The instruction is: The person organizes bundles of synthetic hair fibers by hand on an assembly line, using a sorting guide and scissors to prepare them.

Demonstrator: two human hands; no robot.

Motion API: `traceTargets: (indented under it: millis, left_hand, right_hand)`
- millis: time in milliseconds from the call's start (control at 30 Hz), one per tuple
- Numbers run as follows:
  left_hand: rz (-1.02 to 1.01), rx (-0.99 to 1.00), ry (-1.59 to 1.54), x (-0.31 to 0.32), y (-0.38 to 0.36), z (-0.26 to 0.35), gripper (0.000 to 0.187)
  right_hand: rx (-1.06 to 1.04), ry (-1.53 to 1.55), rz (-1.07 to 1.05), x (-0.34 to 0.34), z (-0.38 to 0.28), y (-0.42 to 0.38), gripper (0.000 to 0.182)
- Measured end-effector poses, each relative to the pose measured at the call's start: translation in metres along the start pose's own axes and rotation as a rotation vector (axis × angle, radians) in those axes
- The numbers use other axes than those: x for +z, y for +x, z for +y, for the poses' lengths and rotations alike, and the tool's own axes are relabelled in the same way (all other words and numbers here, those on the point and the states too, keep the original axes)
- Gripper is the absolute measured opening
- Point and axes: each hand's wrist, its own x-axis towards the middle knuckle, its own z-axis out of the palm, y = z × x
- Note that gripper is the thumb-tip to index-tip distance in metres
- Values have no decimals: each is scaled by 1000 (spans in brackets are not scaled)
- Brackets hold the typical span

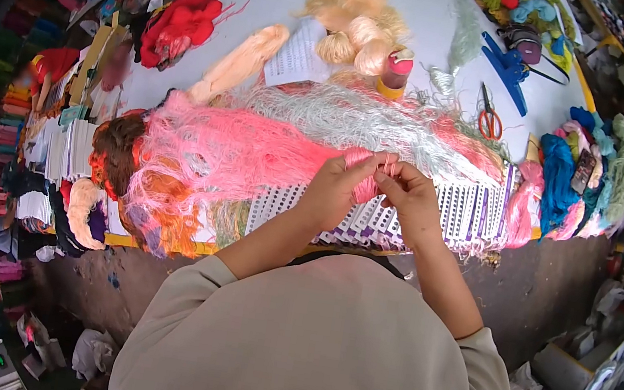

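Observation:
Pink yarn (246, 146) spreads loosely across the table and narrows into a bundle at my hands. My left hand (339, 187) is closed around the gathered end of this yarn. With thumb and fingers pinched together, my right hand (409, 193) grips strands of the same yarn just beside the left. Beneath my hands lie white cards with rows of holes (462, 213), packed side by side along the table's near edge. Silvery white yarn (339, 122) is heaped just behind the pink.
Scissors with orange handles (490, 121), a blue plastic tool (508, 72) and a thread cone (395, 74) lie farther back. Red yarn (182, 24) and a printed sheet (298, 54) are on the table (256, 1). Blue yarn (559, 179) hangs at the right edge. Another person (53, 67) is at far left.

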Motion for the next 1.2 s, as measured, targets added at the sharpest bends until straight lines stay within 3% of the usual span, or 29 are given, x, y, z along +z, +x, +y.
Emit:
traceTargets:
  millis: [267, 333, 667, 833, 967, 1100, 1200]
  left_hand:
    - [15, 4, -15, 0, -3, 1, 38]
    - [5, 117, 336, 3, -6, 5, 38]
    - [34, 50, -11, -4, -2, -4, 37]
    - [32, 25, -150, -4, -2, -4, 28]
    - [57, 19, -151, -2, -3, -4, 28]
    - [73, 59, 38, -2, -2, -7, 36]
    - [58, 75, 15, -4, -2, -8, 37]
  right_hand:
    - [39, 95, 53, 8, -6, -3, 9]
    - [45, 75, 62, 9, -5, -2, 8]
    - [78, 228, 48, 7, -6, -3, 7]
    - [94, 326, 41, 3, -3, -2, 8]
    - [85, 214, 46, 7, -5, -3, 13]
    - [63, 53, 9, 4, 0, -2, 15]
    - [85, 160, 52, 6, -3, -6, 14]
